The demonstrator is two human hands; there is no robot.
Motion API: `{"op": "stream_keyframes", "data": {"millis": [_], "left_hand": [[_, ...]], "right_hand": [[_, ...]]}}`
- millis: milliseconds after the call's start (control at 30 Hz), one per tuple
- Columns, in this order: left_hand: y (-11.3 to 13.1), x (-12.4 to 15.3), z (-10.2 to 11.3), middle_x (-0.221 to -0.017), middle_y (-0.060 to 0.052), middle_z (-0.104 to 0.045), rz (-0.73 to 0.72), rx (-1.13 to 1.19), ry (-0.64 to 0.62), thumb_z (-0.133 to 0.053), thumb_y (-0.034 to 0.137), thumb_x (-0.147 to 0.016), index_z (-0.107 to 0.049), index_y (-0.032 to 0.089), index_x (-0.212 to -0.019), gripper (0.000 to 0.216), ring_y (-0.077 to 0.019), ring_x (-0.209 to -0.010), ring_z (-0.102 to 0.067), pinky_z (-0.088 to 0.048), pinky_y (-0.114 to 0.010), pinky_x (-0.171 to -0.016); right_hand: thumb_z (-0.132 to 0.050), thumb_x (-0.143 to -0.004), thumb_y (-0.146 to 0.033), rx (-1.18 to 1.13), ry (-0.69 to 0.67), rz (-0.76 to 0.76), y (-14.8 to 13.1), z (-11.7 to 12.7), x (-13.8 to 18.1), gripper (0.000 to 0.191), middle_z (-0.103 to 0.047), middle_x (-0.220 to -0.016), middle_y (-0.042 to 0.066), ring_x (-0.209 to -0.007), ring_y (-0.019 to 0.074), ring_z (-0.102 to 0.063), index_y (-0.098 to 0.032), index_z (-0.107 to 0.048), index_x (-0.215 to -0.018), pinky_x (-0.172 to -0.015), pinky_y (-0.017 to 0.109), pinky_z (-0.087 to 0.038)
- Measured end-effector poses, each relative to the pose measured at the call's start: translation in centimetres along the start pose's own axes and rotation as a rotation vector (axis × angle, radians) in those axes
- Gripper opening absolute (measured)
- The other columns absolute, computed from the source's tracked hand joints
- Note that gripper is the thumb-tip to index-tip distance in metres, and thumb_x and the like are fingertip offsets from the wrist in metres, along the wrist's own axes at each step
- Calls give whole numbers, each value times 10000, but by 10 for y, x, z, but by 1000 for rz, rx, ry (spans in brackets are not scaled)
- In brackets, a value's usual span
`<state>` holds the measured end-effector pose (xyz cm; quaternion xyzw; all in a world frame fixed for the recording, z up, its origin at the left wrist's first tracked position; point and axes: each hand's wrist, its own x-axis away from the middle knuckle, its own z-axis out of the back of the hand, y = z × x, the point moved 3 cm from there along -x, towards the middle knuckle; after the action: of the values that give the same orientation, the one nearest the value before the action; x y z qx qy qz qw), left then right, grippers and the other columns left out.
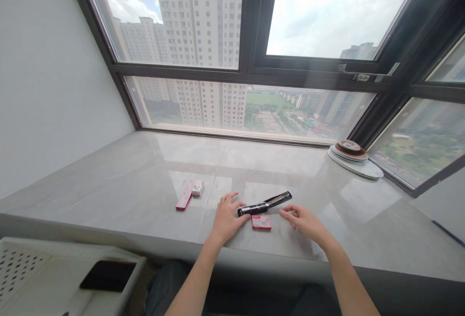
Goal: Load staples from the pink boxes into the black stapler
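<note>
A black stapler (279,200) lies opened out on the sill, its metal inner parts showing. My left hand (225,217) grips its left end, with the thumb on the near side and the fingers on the far side. My right hand (304,220) is closed in a pinch just right of the stapler, apart from it. What sits between those fingertips, if anything, is too small to make out. A small pink-and-white box (261,222) lies just in front of the stapler, close to my left thumb.
A long pink box (184,199) and a small white box (198,188) lie together further left on the pale sill (138,195). Stacked plates (358,165) stand in the far right corner by the window. Below the front edge, a white basket (54,267) holds a dark flat object (108,276).
</note>
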<state>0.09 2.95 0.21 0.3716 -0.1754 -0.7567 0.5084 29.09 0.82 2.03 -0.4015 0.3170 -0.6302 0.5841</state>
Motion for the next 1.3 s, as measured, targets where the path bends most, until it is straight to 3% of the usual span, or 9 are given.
{"op": "stream_keyframes", "data": {"millis": [133,233,400,500,667,767,967,1133,1300], "left_hand": [[-2,-3,-5,-1506,-26,-481,-4,-6,-52,-772,403,-813,-739,339,-1044,242,-330,-1457,-311,-267,-547,-1176],[-1,-3,-5,-1491,-29,-504,-6,-20,-68,-753,429,-830,-734,348,-1067,252,-319,-1445,-345,-266,-541,-1177],[0,-3,-5,-1470,-33,-529,-16,-36,-66,-754,442,-826,-724,357,-1115,303,-303,-1423,-386,-267,-521,-1184],[-1,-3,-6,-1470,-34,-529,-13,-47,-70,-759,429,-816,-716,358,-1148,343,-308,-1421,-386,-275,-520,-1180],[-2,-1,-9,-1462,-50,-529,-27,-73,-73,-733,382,-824,-691,322,-1203,387,-319,-1398,-400,-297,-515,-1170],[2,1,-4,-1441,-60,-530,-55,-65,-48,-666,262,-846,-636,298,-1280,437,-296,-1383,-407,-296,-505,-1180],[34,9,-1,-1365,-8,-570,-219,12,-84,-385,-79,-707,-614,348,-1311,774,-211,-1266,-479,-396,-428,-1115],[63,13,-24,-1477,88,-522,-510,1,-426,-467,-75,-675,-659,416,-1241,774,-239,-1298,-461,-407,-426,-1109],[33,1,10,-1408,-19,-564,-300,-7,-400,-582,113,-797,-595,383,-1372,636,-266,-1256,-506,-414,-438,-1101]], "right_hand": [[-756,-725,-611,-256,-3,-17,10,26,-8,744,-632,-757,3,-442,79,-371,-221,-589,-1336,-430,235,-253],[-746,-733,-616,-296,-110,122,-20,17,-20,661,-624,-774,12,-507,82,-371,-193,-658,-1232,-474,238,-272],[-762,-730,-555,-11,-144,318,-70,-20,-38,435,-551,-654,-34,-604,113,-422,-182,-734,-951,-579,238,-334],[-763,-747,-484,155,-155,416,-79,-47,-42,316,-471,-582,-71,-566,99,-390,-201,-740,-885,-564,227,-292],[-748,-771,-399,354,-144,522,-81,-68,-41,227,-543,-608,-53,-593,113,-466,-222,-766,-912,-566,232,-265],[-655,-847,-395,371,-199,493,-75,-59,-43,249,-584,-640,-32,-605,121,-486,-209,-770,-965,-585,240,-292],[-663,-815,-569,277,47,289,-26,-25,-55,416,-551,-705,-23,-662,139,-477,-180,-717,-952,-607,243,-334],[-631,-804,-699,-53,92,113,12,-18,-46,644,-484,-611,-52,-567,124,-430,-149,-681,-1136,-530,232,-317],[-624,-807,-730,-278,18,-47,24,-16,-10,710,-453,-594,-64,-462,84,-339,-182,-647,-1258,-416,207,-220]]}}
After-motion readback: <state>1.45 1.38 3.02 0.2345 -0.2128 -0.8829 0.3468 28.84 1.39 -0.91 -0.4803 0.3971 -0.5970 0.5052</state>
